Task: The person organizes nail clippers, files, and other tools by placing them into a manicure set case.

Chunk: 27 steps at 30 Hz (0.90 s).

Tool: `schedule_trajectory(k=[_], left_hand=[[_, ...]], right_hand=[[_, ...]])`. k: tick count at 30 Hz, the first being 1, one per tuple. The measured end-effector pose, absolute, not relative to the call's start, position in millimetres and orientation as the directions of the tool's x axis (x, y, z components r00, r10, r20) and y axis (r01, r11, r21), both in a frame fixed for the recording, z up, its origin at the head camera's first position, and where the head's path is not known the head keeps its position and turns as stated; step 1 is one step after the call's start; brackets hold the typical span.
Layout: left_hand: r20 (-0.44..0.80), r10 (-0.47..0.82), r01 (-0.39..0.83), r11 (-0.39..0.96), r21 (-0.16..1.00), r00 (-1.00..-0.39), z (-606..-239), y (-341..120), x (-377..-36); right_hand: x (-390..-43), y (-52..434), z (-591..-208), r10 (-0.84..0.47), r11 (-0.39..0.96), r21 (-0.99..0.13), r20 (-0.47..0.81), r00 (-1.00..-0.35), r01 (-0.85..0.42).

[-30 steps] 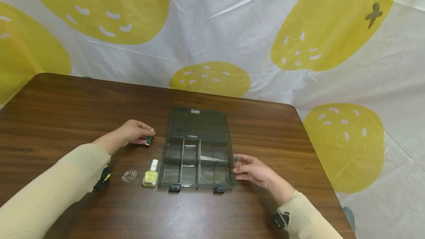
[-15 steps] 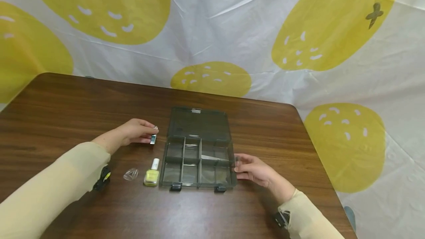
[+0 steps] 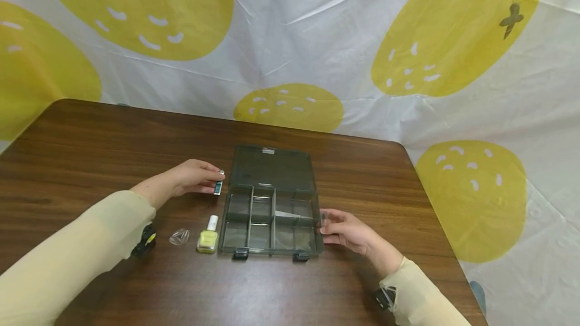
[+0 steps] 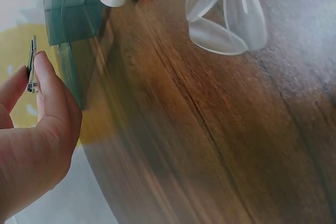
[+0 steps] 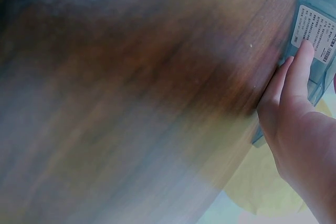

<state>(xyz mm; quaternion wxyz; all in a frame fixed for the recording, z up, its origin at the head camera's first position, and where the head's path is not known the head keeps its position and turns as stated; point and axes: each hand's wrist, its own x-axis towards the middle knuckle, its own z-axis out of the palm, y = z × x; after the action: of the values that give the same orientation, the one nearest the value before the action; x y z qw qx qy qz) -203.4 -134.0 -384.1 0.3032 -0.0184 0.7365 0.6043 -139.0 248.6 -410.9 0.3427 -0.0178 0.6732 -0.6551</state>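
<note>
My left hand (image 3: 192, 176) pinches a small nail clipper (image 3: 219, 183) between thumb and fingers, beside the left edge of an organizer box's raised lid. In the left wrist view the nail clipper (image 4: 32, 66) shows edge-on, its levers pointing up. The dark, see-through organizer box (image 3: 260, 219) lies with its lid (image 3: 272, 167) laid back, its divided compartments facing up. At the box's right side my right hand (image 3: 346, 233) rests its fingers against the wall. In the right wrist view a fingertip touches a white printed label (image 5: 315, 32) on that box.
A yellow nail polish bottle (image 3: 208, 240) with a white cap stands just left of the box. Further left lies a clear three-lobed piece (image 3: 179, 236). The brown wooden table (image 3: 362, 175) ends at a white cloth (image 3: 317, 39) printed with yellow fruit.
My left hand has moved right with the nail clipper, closer to the box's lid. The right hand stays at the box's side.
</note>
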Motion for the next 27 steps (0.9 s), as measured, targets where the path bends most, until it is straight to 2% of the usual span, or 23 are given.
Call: schedule_trajectory(k=[27], left_hand=[[-0.415,0.429,-0.350,0.225,0.909,-0.802,-378.2,-92.0,-204.2]], right_hand=[[-139.6,249.6,-409.8,-0.471,0.147,-0.890,-0.447,-0.760,0.432]])
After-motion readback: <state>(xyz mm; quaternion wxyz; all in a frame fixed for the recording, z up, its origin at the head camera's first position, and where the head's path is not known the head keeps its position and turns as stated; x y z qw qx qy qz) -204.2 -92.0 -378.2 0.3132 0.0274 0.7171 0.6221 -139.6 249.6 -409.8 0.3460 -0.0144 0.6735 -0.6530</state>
